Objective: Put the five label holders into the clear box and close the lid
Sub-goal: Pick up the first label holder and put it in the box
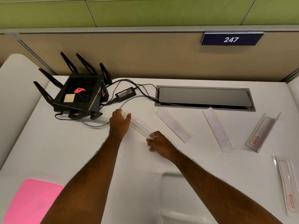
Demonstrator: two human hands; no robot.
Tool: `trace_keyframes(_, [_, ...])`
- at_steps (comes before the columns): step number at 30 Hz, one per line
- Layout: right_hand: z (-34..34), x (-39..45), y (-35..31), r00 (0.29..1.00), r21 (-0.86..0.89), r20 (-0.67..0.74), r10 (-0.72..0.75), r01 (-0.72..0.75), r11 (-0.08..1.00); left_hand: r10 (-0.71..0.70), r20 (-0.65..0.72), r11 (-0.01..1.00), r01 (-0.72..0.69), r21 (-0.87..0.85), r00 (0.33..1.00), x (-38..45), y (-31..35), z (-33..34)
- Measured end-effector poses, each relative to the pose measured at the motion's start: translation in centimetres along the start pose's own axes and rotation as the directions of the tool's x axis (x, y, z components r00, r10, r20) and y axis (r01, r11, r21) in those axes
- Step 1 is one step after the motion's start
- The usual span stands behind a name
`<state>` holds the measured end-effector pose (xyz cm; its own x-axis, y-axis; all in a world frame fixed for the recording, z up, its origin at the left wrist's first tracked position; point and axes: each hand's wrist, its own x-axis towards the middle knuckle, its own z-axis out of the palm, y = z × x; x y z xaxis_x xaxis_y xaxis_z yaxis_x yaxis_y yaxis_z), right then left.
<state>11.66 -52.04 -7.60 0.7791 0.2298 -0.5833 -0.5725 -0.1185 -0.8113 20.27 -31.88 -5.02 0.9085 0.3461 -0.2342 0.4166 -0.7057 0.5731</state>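
Note:
Several clear label holders lie on the white desk. My left hand (120,121) grips the far end of the leftmost label holder (140,124), and my right hand (159,142) pinches its near end. Other holders lie to the right: one flat (174,125), one angled (217,129), one standing with a red label (260,133), and one near the right edge (286,183). The clear box (168,196) sits open at the bottom centre, partly under my right forearm. Its pink lid (30,202) lies at the bottom left.
A black router (77,94) with antennas stands at the back left, with a power brick (123,94) and cables trailing to a cable hatch (203,97) in the desk. A partition with a "247" sign (231,39) rises behind.

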Motion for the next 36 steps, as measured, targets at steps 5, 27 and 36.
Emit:
trace_keyframes(5, [0.0, -0.6, -0.4, 1.000, -0.001, -0.001, -0.024, 0.024, 1.000, -0.022, -0.027, 0.994, 0.019, -0.105, 0.999, -0.4, 0.2, -0.3])
trace_keyframes(27, [-2.2, -7.0, -2.3, 0.960, -0.030, -0.204, -0.190, 0.188, 0.982, -0.111, -0.045, 0.737, 0.052, -0.673, 0.993, -7.6, 0.8, -3.8])
trace_keyframes(36, [-2.4, -9.7, -2.7, 0.940, 0.094, -0.277, -0.201, 0.234, 0.968, -0.039, 0.054, 0.553, 0.067, -0.831, 0.998, -10.5, 0.9, -5.4])
